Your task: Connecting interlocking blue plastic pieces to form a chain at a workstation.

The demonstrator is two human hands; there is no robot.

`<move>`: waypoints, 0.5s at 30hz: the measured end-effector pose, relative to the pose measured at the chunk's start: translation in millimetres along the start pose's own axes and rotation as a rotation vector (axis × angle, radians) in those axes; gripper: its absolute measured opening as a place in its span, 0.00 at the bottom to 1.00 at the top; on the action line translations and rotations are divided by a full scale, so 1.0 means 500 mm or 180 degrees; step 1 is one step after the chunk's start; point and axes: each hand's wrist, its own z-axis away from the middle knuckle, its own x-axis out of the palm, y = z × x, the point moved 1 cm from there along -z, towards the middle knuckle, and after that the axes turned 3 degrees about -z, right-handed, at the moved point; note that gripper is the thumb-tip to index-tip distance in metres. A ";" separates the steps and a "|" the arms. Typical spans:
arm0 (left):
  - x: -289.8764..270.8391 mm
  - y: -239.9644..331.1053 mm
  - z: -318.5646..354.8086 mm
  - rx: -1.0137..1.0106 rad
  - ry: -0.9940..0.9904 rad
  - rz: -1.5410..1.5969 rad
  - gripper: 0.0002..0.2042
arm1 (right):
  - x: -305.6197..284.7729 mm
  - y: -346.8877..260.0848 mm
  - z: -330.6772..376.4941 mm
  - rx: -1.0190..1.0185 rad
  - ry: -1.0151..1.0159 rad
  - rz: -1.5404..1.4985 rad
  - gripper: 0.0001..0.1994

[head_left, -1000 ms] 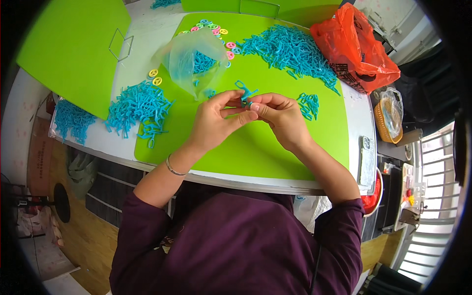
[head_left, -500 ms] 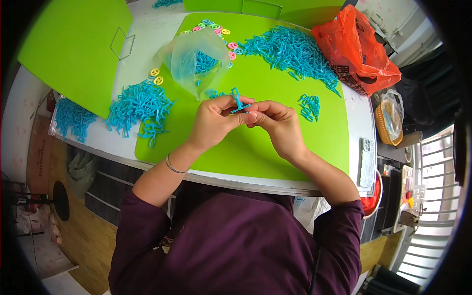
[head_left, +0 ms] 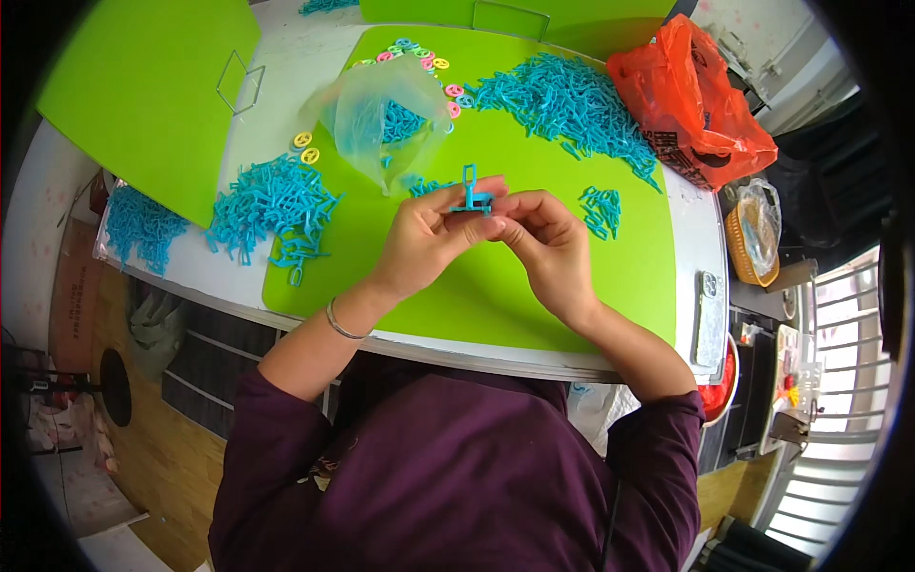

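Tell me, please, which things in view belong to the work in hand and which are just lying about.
Seemingly part of the work:
blue plastic piece in the left hand, right hand close against it
blue pile, upper right
small blue cluster, right

Apparently just lying about:
red plastic bag
phone
orange basket

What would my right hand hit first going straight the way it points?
Your right hand would probably meet the turquoise looped plastic piece in your left hand; depth is unclear, they may be touching.
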 end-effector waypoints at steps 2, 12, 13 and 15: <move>-0.004 -0.004 -0.006 0.0093 -0.0005 0.0097 0.19 | 0.004 0.000 -0.003 -0.0116 0.0000 0.0135 0.11; -0.003 -0.031 -0.005 0.0144 0.0077 -0.0115 0.22 | -0.008 -0.018 -0.019 -0.0746 0.0057 0.2112 0.22; 0.001 -0.020 -0.005 -0.0046 0.0179 0.0369 0.23 | -0.011 -0.015 -0.019 -0.0742 0.0063 0.2111 0.22; 0.000 -0.021 -0.004 -0.0243 0.0277 0.0855 0.24 | -0.015 -0.013 -0.018 -0.1342 -0.0076 0.2667 0.23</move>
